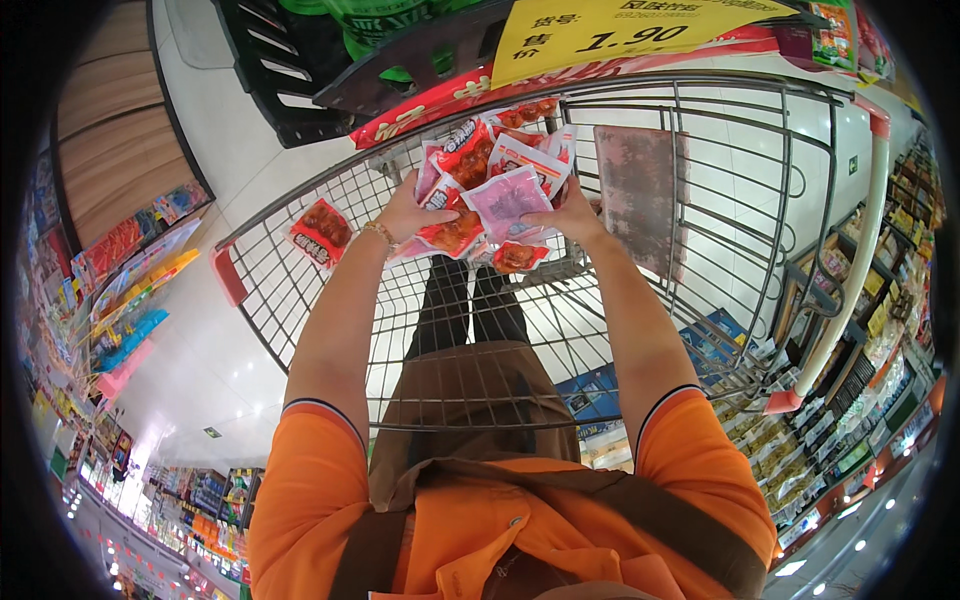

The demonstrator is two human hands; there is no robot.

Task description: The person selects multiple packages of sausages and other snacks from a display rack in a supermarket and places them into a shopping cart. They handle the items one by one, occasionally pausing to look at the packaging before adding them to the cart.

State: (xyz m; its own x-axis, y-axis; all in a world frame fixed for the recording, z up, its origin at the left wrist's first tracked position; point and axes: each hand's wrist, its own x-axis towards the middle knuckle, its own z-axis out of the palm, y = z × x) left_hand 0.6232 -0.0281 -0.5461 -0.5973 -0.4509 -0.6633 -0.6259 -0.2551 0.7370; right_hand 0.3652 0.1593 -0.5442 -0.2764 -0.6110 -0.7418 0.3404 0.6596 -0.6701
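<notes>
Both my hands hold a loose bunch of snack packets over the wire shopping cart (228, 277). My left hand (405, 212) is closed on the bunch's left side, its thumb over a red meat-snack packet (452, 236). On the other side, my right hand (570, 215) grips a pink-backed packet (508, 198), thumb on its front. More red-and-white packets (466, 155) overlap behind these, partly hidden. Below the bunch another red packet (520, 257) shows. A single red packet (320, 233) lies apart on the cart's wire mesh, left of my left forearm.
A black crate (290, 75) with green packages (385, 25) and a yellow price sign (630, 38) stands beyond the cart. The cart's flat panel (640, 190) and handle (860, 265) are to the right. Stocked shelves (840, 330) line the right side.
</notes>
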